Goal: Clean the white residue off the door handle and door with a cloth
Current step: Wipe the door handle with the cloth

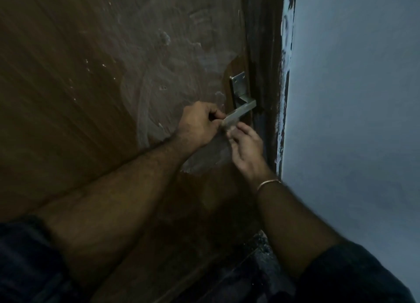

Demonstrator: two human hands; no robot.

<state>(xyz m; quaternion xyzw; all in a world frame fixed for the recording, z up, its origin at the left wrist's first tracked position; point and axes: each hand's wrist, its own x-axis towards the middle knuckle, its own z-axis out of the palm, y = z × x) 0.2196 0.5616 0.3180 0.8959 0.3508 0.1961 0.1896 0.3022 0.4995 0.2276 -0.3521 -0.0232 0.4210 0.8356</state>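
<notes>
Brown wood fills your head view: the door (68,75) carries smeared white residue (172,59) across its middle and to the left of the metal door handle (241,109), which sits at the door's right edge beside the dark frame (263,52). Your left hand (200,125) is at the free end of the lever, its fingers curled and pinching there; whether a cloth sits in that pinch, you cannot tell. Your right hand (246,148) is just below the lever's tip, fingers loosely bent toward it, and its hold is unclear. A thin bangle (268,184) rings your right wrist. A pale blue wall (352,98) stands right of the frame.
</notes>
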